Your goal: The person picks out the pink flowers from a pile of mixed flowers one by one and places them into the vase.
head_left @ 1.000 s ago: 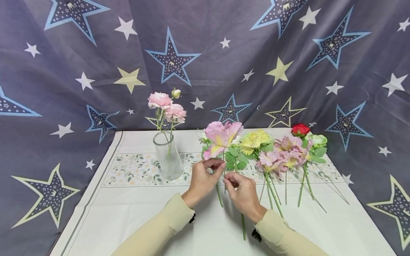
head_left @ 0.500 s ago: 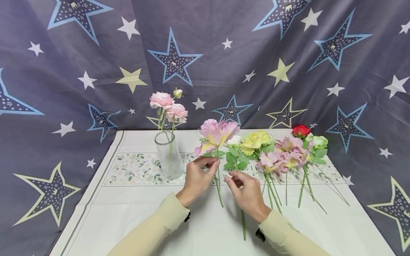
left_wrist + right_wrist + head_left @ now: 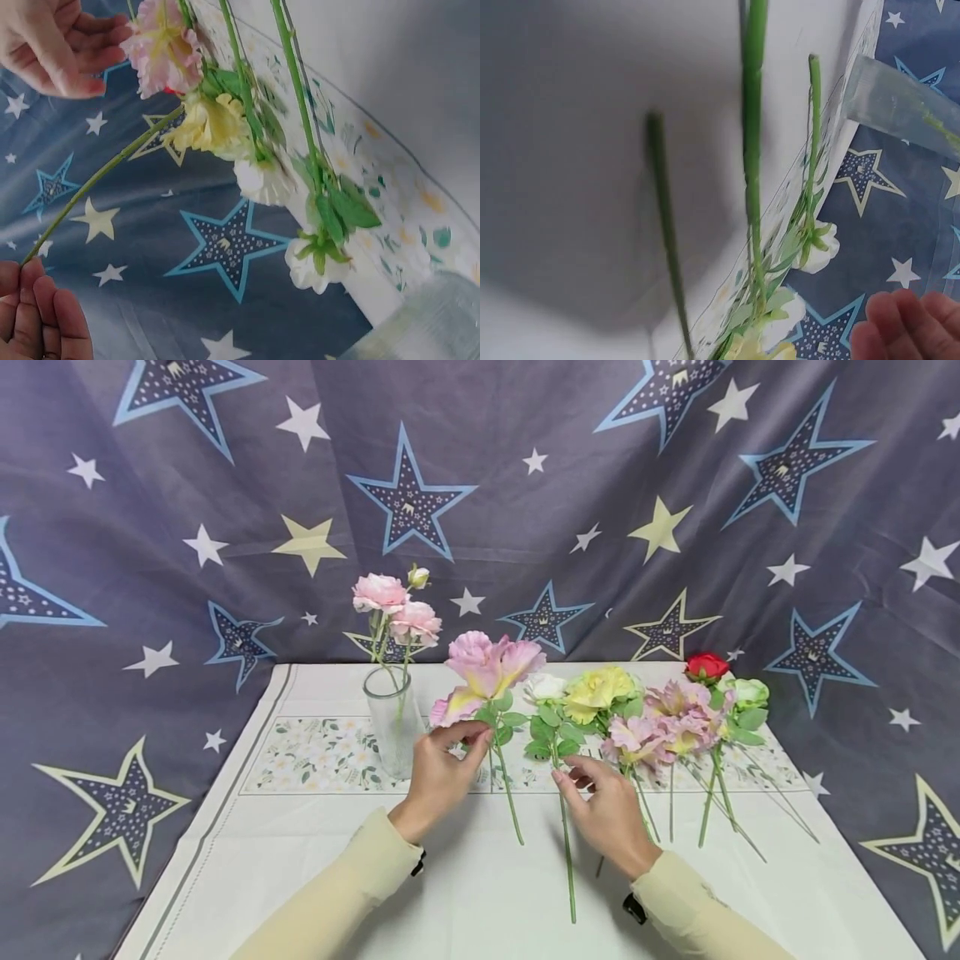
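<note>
My left hand [image 3: 444,774] pinches the thin stem [image 3: 105,166] of a pink-purple iris with yellow on its petals [image 3: 489,667], held upright over the table right of the glass vase. The fingertips [image 3: 30,300] meet on the stem in the left wrist view. My right hand [image 3: 609,814] hovers with loosely bent fingers beside the long green stem [image 3: 567,852] of a white rose [image 3: 546,687]; nothing shows between its fingers [image 3: 907,326]. Two pink ranunculus blooms [image 3: 378,593] and a bud stand in the glass vase [image 3: 397,735].
On the right lie a yellow flower [image 3: 598,692], several pink-purple irises [image 3: 678,718], a red rose [image 3: 705,667] and a pale green rose [image 3: 746,693], their stems toward me. Another white rose [image 3: 311,270] lies behind the held iris. A star-patterned curtain [image 3: 480,510] hangs behind the table.
My left hand has carried the iris leftward toward the vase. The right hand has come away from the iris stem and moved right.
</note>
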`<state>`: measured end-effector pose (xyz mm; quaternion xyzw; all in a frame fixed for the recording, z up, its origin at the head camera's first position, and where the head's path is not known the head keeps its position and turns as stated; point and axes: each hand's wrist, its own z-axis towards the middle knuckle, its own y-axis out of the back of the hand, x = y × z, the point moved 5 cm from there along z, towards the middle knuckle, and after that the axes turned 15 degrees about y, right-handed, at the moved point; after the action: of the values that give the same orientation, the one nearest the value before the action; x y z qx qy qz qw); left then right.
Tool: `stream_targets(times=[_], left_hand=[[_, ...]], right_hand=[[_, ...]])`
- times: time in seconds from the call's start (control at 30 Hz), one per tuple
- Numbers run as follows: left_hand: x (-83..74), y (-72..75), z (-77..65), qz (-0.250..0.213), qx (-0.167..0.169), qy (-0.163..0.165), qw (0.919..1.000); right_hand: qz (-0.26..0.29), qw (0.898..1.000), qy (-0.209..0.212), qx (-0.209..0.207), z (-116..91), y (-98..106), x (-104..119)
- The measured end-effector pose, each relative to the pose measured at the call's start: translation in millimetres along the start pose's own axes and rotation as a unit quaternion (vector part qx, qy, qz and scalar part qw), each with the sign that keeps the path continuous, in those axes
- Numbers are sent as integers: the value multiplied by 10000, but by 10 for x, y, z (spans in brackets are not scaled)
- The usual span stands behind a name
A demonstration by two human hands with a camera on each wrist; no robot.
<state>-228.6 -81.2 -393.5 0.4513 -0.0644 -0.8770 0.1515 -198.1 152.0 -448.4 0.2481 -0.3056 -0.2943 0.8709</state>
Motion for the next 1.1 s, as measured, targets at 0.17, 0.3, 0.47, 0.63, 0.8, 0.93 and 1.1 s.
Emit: stream_targets(times=[0.17,0.3,0.47,0.63,0.8,0.93,1.1], left_hand=[[-62,103,52,216,-167,-167,9995],[-93,193,104,264,-295,-304,9988],[-131,318,157,271,-465,-432,9976],[-179,423,218,185,-582,-546,9966],[-216,510,267,209,-723,-618,9952],[-253,581,306,273,-834,-661,9940],[-313,670,383,266,-920,-790,9923]], right_hand=[[-143,9998,-107,75,-16,44,-70],[-215,9996,-183,87,-32,70,-115],[-339,9991,-217,140,-40,87,-146],[-356,9990,-211,169,-33,99,-169],[-408,9987,-241,197,-34,102,-186],[-427,9986,-235,199,-30,102,-193],[-461,9986,-200,174,-34,112,-201]])
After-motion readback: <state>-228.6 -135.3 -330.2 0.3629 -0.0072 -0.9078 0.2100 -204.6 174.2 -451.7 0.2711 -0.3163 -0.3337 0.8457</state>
